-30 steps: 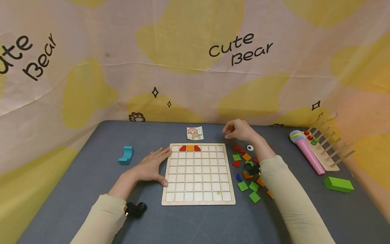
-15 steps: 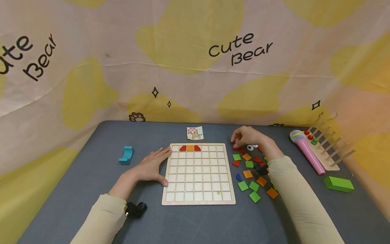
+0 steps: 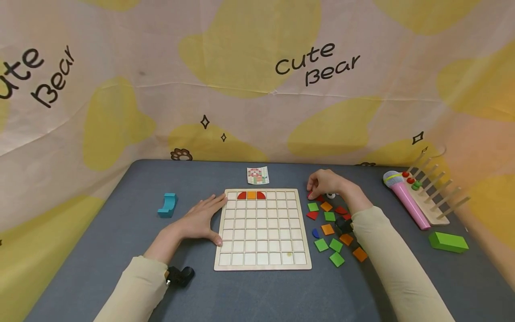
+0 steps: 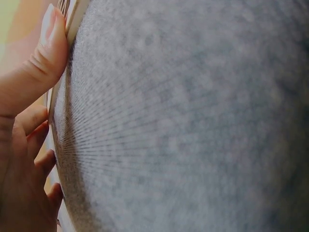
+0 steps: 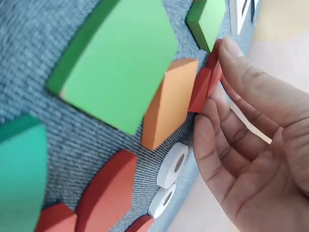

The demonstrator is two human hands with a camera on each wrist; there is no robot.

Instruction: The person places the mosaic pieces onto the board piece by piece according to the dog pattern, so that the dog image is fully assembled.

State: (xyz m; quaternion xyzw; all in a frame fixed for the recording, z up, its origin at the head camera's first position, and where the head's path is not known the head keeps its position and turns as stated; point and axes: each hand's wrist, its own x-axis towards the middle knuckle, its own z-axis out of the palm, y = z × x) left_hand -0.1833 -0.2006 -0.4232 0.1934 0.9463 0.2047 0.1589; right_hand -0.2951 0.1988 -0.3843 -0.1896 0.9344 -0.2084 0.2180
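Note:
A wooden grid board [image 3: 263,270] lies flat on the table. My left hand [image 3: 201,219] rests along its left edge, fingers spread and thumb on the rim; the left wrist view shows this left hand [image 4: 29,96] against the board's side. Two red curved pieces [image 3: 260,195] flank an orange square [image 3: 251,195] in the top row. At the board's upper right, my right hand [image 3: 327,182] pinches a red piece [image 5: 216,72] between thumb and fingers, low over the table; another red piece [image 5: 199,92] sits right beside it. The held piece's full shape is hidden.
Loose green squares [image 3: 321,245], orange squares [image 3: 346,240], red pieces and white rings [image 5: 173,165] lie right of the board. A picture card [image 3: 258,175] lies behind it. A teal curved block [image 3: 167,205] stands left; a pink microphone [image 3: 410,203], pegged rack [image 3: 442,221] and green block [image 3: 448,242] stand right.
My right hand has moved right and toward me, down to the red pieces, and now pinches one. The left hand has stayed on the board's edge.

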